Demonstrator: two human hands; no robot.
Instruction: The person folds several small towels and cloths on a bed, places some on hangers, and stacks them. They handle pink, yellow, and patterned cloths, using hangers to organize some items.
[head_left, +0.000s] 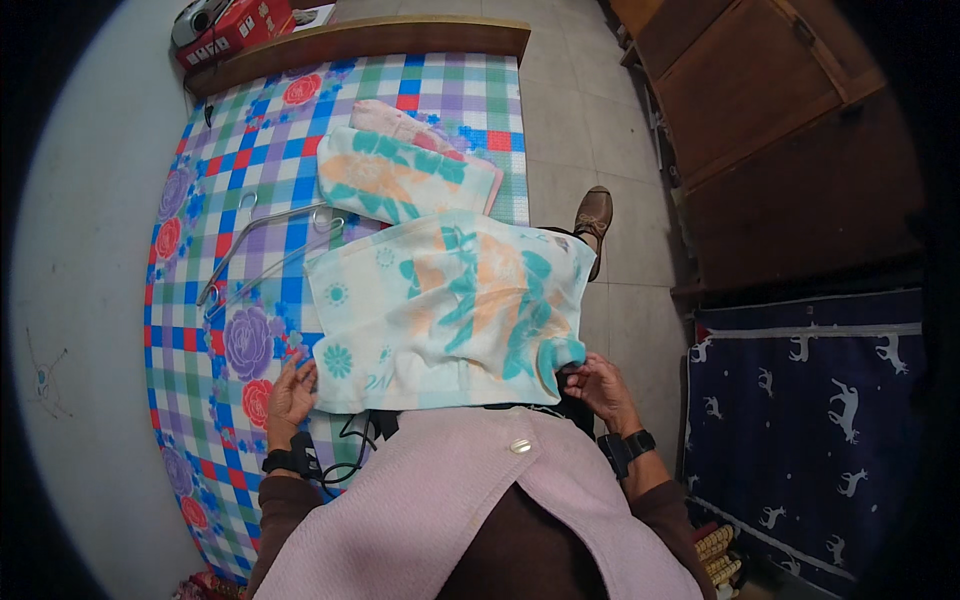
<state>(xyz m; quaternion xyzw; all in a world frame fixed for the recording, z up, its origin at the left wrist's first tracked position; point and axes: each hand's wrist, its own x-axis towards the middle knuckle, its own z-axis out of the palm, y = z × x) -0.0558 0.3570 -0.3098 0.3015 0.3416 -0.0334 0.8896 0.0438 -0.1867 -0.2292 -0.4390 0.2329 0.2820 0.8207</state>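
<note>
A white towel (450, 310) with teal and orange flower patterns lies spread before me, partly on the bed and partly over my lap. At its left edge, my left hand (291, 395) has its fingers loosely bent and apart, the fingertips beside the cloth. My right hand (603, 390) is closed at the near right corner, where the towel curls up in a small fold. Beyond it is a folded towel (395, 175) in similar colours, resting on a pink folded cloth (395, 120). Two wire hangers (255, 225) lie to the left on the bed.
The checked, flowered bed cover (245, 450) stretches under everything, up to a wooden bed board (380, 45). A red box (240, 40) stands behind that board. Wooden cabinets (760, 120) and a dark blue deer-print cover (800, 420) line the right side. A black cable (350, 450) runs near my waist.
</note>
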